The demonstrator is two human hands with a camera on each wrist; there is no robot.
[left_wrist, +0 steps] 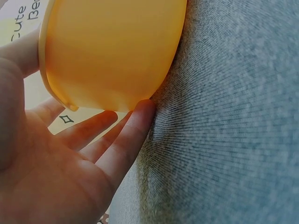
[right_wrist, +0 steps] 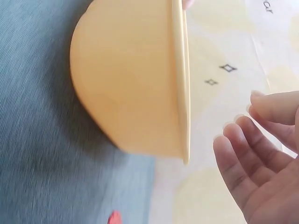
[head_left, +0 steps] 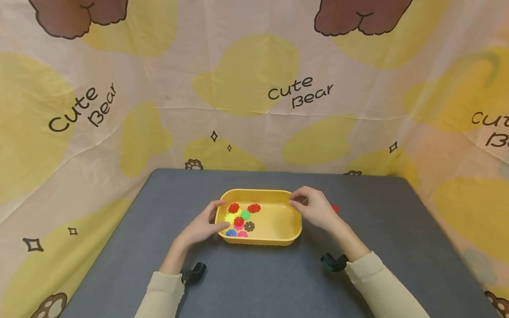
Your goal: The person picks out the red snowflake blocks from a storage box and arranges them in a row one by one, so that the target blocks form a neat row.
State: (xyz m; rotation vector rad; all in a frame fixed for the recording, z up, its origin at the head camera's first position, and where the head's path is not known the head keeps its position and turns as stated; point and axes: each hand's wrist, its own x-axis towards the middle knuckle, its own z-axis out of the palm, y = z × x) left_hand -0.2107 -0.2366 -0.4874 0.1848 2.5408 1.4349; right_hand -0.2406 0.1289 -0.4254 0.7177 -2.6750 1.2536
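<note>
A yellow plastic basin (head_left: 278, 221) stands on the table with several small notched discs in its left half: red (head_left: 254, 208), green (head_left: 245, 215), brown (head_left: 249, 226) and others in yellow, pink and blue. My left hand (head_left: 204, 224) holds the basin's left end, thumb over the rim and fingers along the outer wall, as the left wrist view (left_wrist: 70, 154) also shows. Above the basin's back right corner hovers my right hand (head_left: 316, 207). In the right wrist view the right hand (right_wrist: 261, 154) is apart from the rim, its fingers loosely bent around nothing visible.
A red piece (head_left: 335, 208) lies on the grey table (head_left: 254, 278) right of the basin, partly hidden behind the right hand. A printed cloth (head_left: 246, 75) hangs behind the table and along its sides. Dark straps sit on both wrists.
</note>
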